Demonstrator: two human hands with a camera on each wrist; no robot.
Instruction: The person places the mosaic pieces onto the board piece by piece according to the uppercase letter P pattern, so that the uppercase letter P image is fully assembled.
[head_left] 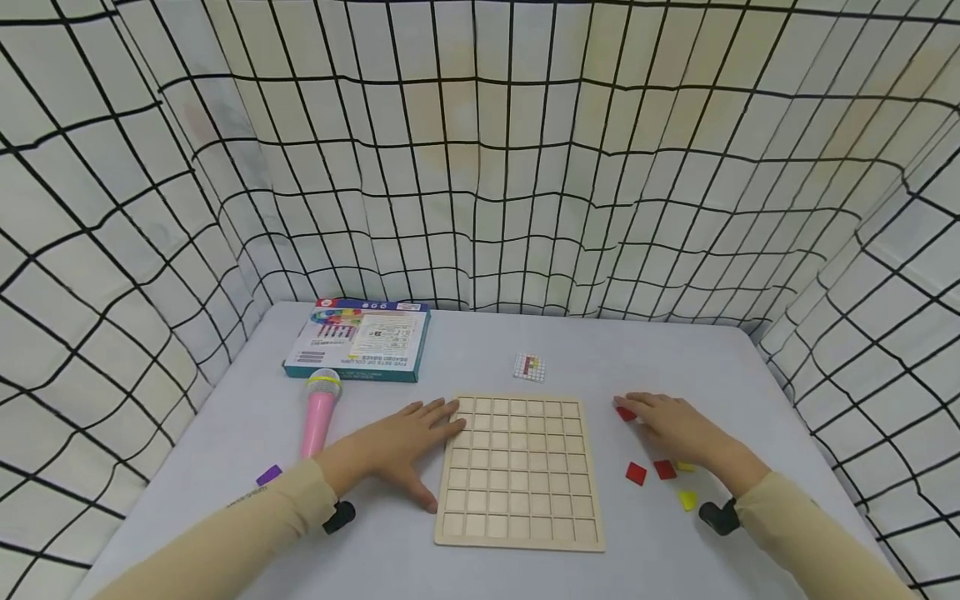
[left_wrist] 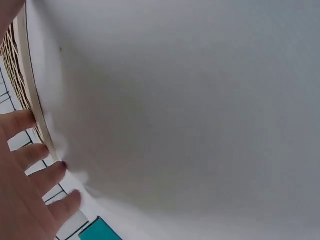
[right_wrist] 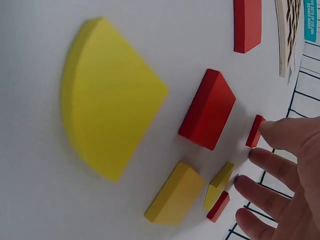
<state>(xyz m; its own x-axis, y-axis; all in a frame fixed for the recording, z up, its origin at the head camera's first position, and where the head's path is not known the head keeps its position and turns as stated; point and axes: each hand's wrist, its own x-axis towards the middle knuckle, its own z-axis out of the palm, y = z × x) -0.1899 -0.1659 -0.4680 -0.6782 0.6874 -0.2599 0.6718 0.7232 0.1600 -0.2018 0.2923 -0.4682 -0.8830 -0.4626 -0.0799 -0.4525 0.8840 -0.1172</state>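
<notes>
My left hand (head_left: pixel 405 446) lies with its fingers spread along the left edge of a wooden grid board (head_left: pixel 592 500). In the left wrist view its fingertips (left_wrist: pixel 40 150) meet the board's rim (left_wrist: pixel 37 100). Right of the board, my right hand (head_left: pixel 675 425) reaches low over the table. Its thumb tip (right_wrist: pixel 267 131) is right at a small red tile (right_wrist: pixel 254 131), with the index fingertip close below it; the other fingers are loosely bent. Around that hand lie more red tiles (head_left: pixel 636 473) and yellow pieces (head_left: pixel 687 500), one of them a quarter-round (right_wrist: pixel 110 100).
A flat blue-and-white box (head_left: pixel 360 342) sits at the back left, with a pink toy microphone (head_left: pixel 320 417) before it. A small patterned card (head_left: pixel 530 367) lies behind the board. A purple piece (head_left: pixel 268 475) is by the left sleeve. Black netting (head_left: pixel 510 167) surrounds the table.
</notes>
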